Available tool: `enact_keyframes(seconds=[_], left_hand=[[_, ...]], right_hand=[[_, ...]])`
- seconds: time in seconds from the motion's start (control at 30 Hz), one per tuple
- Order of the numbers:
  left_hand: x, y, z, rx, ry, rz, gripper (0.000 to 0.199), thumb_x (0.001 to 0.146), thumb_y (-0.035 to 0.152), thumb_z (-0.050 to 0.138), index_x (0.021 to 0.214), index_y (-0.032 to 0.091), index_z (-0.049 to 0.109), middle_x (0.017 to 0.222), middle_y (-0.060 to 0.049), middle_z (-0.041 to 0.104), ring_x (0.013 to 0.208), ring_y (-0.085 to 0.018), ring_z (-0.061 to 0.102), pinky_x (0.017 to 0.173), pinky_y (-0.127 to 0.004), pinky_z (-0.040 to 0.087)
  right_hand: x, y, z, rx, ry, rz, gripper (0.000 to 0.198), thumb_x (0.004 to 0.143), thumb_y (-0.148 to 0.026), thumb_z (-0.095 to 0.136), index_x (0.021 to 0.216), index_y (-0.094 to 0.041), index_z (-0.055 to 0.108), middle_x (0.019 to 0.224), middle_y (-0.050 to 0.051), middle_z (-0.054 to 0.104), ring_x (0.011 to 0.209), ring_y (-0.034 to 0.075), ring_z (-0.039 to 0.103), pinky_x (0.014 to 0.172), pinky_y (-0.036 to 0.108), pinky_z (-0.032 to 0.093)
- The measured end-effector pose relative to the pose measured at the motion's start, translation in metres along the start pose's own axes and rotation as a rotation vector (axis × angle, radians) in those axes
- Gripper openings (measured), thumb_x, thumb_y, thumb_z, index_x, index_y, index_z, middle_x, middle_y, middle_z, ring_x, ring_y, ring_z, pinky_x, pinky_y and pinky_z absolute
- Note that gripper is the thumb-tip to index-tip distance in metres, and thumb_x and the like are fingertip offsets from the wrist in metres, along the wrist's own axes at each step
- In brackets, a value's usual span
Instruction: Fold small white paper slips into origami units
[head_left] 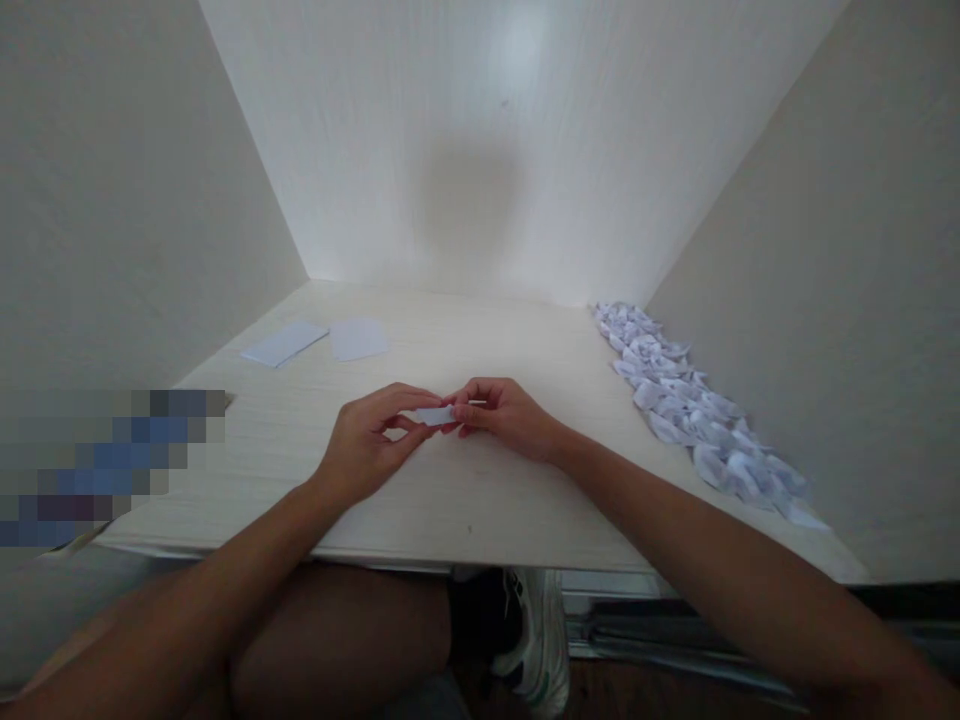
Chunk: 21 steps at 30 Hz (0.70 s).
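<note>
A small folded piece of white paper (433, 415) is held between both hands, just above the middle of the table. My left hand (375, 435) pinches its left end between thumb and fingers. On the other end, my right hand (499, 412) is closed, with the thumb over the paper and the fingertips behind it. The fingers cover part of the paper, so its full shape is hidden.
White sheets of paper (285, 343) and a squarish white sheet (360, 339) lie at the back left of the pale table (450, 520). Many folded white paper pieces (675, 395) are heaped along the right edge. Walls (480, 120) enclose the back and sides.
</note>
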<state>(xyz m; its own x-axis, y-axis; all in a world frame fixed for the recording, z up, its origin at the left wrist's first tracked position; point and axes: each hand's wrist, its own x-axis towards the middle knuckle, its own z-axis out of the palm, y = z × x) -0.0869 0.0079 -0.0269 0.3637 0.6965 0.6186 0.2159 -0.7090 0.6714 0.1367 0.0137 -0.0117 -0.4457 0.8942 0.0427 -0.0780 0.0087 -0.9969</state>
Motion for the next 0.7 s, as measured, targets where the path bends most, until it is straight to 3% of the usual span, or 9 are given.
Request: enact_keyframes(seconds=[0.17,0.33,0.43,0.5,0.57,0.63,0.7], left_hand=[[-0.002,-0.003,0.001,0.007,-0.023,-0.048,0.021,0.090,0.026,0.071,0.110,0.023,0.074,0.102,-0.004,0.077,0.079,-0.015,0.074,0.067,-0.027,0.068],[-0.003,-0.008,0.002,0.024,-0.007,-0.080,0.024,0.088,0.033,0.073,0.110,0.023,0.073,0.103,-0.004,0.075,0.077,-0.016,0.075,0.065,-0.029,0.069],[-0.003,-0.009,0.003,-0.041,-0.030,-0.082,0.027,0.087,0.034,0.074,0.112,0.022,0.072,0.104,-0.005,0.076,0.082,-0.018,0.076,0.070,-0.032,0.070],[-0.003,-0.009,0.003,-0.096,-0.070,-0.083,0.029,0.087,0.034,0.073,0.113,0.021,0.071,0.105,-0.006,0.076,0.085,-0.019,0.076,0.071,-0.034,0.070],[-0.003,-0.006,0.003,-0.127,-0.116,-0.078,0.035,0.087,0.036,0.074,0.118,0.021,0.069,0.110,-0.008,0.076,0.088,-0.021,0.076,0.070,-0.035,0.070],[-0.004,-0.002,0.003,-0.140,-0.163,-0.066,0.046,0.086,0.038,0.075,0.127,0.022,0.064,0.122,-0.010,0.073,0.095,-0.023,0.075,0.069,-0.035,0.070],[-0.004,0.000,0.003,-0.136,-0.196,-0.054,0.053,0.085,0.039,0.075,0.132,0.022,0.061,0.131,-0.012,0.068,0.099,-0.024,0.075,0.068,-0.035,0.070]], right_hand=[[0.000,0.004,0.008,-0.003,0.046,0.007,0.027,0.076,-0.034,0.086,0.083,-0.018,0.066,0.078,0.000,0.073,0.077,0.012,0.071,0.068,0.024,0.055],[-0.010,0.010,0.020,0.032,0.176,-0.048,0.026,0.073,-0.026,0.086,0.085,-0.020,0.064,0.094,0.000,0.073,0.082,0.013,0.072,0.065,0.024,0.056],[-0.017,0.013,0.032,0.039,0.236,-0.090,0.027,0.072,-0.026,0.087,0.084,-0.021,0.063,0.111,0.002,0.072,0.084,0.012,0.071,0.067,0.024,0.057],[-0.024,0.015,0.042,-0.002,0.276,-0.105,0.026,0.074,-0.027,0.086,0.084,-0.021,0.063,0.112,0.002,0.072,0.083,0.012,0.071,0.067,0.024,0.057],[-0.035,0.016,0.050,-0.139,0.346,-0.098,0.021,0.080,-0.028,0.082,0.088,-0.020,0.065,0.100,0.002,0.075,0.080,0.013,0.071,0.067,0.025,0.057],[-0.056,0.014,0.051,-0.438,0.484,-0.064,0.014,0.088,-0.028,0.076,0.096,-0.020,0.068,0.087,0.001,0.075,0.077,0.014,0.072,0.069,0.026,0.058],[-0.089,0.009,0.044,-0.914,0.761,-0.023,0.011,0.091,-0.028,0.073,0.099,-0.020,0.071,0.088,0.000,0.075,0.077,0.013,0.071,0.073,0.024,0.058]])
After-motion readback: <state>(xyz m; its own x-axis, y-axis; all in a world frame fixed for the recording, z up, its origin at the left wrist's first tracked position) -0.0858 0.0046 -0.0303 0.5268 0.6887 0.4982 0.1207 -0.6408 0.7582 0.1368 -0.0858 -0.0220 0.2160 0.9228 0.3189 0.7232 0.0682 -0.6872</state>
